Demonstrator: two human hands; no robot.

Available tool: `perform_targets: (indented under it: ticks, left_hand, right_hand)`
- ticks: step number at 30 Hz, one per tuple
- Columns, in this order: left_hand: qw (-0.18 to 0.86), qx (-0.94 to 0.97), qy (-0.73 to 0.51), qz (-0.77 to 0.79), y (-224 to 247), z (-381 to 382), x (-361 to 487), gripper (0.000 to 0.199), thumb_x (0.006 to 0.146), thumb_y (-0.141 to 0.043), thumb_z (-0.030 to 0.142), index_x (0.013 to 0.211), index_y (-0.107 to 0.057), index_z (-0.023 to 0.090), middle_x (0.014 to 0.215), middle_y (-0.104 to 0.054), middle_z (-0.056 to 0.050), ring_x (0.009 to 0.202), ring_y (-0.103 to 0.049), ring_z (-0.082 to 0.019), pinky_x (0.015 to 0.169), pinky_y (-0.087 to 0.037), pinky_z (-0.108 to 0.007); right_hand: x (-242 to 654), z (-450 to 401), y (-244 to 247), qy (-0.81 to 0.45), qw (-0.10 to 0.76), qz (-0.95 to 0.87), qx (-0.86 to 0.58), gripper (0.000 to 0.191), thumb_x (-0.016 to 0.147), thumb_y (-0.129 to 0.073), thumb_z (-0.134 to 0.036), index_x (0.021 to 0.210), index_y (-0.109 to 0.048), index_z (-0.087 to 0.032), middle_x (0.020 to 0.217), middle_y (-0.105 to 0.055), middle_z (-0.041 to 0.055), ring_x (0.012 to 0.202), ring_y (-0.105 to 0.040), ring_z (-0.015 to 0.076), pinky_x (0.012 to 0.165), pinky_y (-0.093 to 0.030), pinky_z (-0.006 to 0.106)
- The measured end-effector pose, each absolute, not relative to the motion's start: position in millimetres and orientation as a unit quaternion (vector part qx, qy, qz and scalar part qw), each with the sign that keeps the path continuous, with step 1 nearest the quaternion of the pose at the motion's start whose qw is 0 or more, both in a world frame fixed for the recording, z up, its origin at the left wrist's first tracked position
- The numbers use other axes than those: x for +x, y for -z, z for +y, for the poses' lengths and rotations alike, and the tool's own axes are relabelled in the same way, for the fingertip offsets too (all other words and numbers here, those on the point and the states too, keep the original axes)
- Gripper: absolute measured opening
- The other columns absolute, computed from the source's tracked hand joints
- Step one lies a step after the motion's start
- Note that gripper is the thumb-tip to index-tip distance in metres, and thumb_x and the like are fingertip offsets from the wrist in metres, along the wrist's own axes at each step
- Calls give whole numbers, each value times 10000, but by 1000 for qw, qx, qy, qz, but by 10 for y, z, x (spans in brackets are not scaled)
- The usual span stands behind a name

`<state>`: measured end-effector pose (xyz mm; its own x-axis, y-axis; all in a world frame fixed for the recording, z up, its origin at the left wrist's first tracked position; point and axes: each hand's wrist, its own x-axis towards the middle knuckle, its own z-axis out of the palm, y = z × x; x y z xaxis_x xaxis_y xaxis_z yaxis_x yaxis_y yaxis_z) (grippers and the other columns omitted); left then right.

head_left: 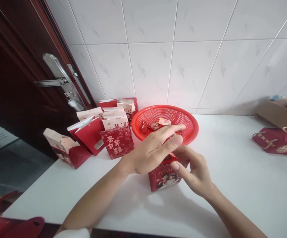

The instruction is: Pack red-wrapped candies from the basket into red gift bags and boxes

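Note:
A small red gift box (168,178) with a cartoon couple on its front stands upright on the white table (222,158). My right hand (195,168) grips its upper right side, thumb on the front and fingers behind. Stretched flat over the box's top is my left hand (149,152), its fingers extended towards the basket; whether its palm touches the box is hidden. Something red and shiny (171,158) shows in the box's opening beneath that palm. Just behind, a red mesh basket (194,124) holds several wrapped sweets (155,125), partly covered by my left hand.
Several red and cream gift boxes (117,142) cluster left of the basket. Far right lie a dark red box with a rope handle (273,141) and an open cardboard box (269,114). A tiled wall (150,72) stands behind, a wooden door (17,66) at left.

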<state>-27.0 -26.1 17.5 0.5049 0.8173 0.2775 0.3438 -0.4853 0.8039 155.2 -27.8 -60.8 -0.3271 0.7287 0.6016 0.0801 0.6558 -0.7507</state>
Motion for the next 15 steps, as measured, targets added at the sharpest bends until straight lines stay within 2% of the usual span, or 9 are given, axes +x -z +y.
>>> perform_targets:
  ticks: [4,7,9,12,15]
  left_hand:
    - [360,793,-335,360,-167,-288,-243,576,1061,-349,563,1523,-472,242,1530,-529,-105,1412,-468,-296,1202,-351,-488]
    - [378,777,-336,375,-173,-257,-279,495,1063,-406,501,1498,-494,281,1542,-522,-80,1385,-500,-274,1163,-406,-451]
    - [371,771,-336,394,-193,-229,-327,442,1055,-435,491,1424,-559,283,1462,-590,-75,1304,-562,-260,1109,-453,-429]
    - [336,780,-319,421,-238,-205,-407,356,1028,-493,499,1179,-674,232,1242,-694,-65,1114,-645,-229,1008,-504,-391]
    - [317,782,-306,441,-262,-203,-456,284,957,-631,471,1057,-660,207,1148,-710,-58,932,-675,-192,872,-548,-351]
  right_hand:
    - [1534,-291,624,-331,538,-722,-282,123,959,-652,-326,933,-690,-212,749,-702,4,593,-603,125,495,-477,223]
    - [1534,-298,612,-361,558,-687,-293,147,978,-620,-312,893,-694,-218,681,-672,-11,594,-619,134,506,-493,222]
    - [1541,-299,603,-374,576,-663,-298,143,967,-639,-311,880,-708,-221,723,-704,-1,630,-651,140,538,-523,220]
    - [1555,-290,601,-385,595,-635,-307,131,954,-664,-317,895,-734,-223,800,-749,17,684,-685,148,598,-559,227]
    - [1562,-280,612,-392,597,-624,-316,133,952,-673,-329,910,-742,-223,809,-756,21,689,-682,149,605,-560,231]
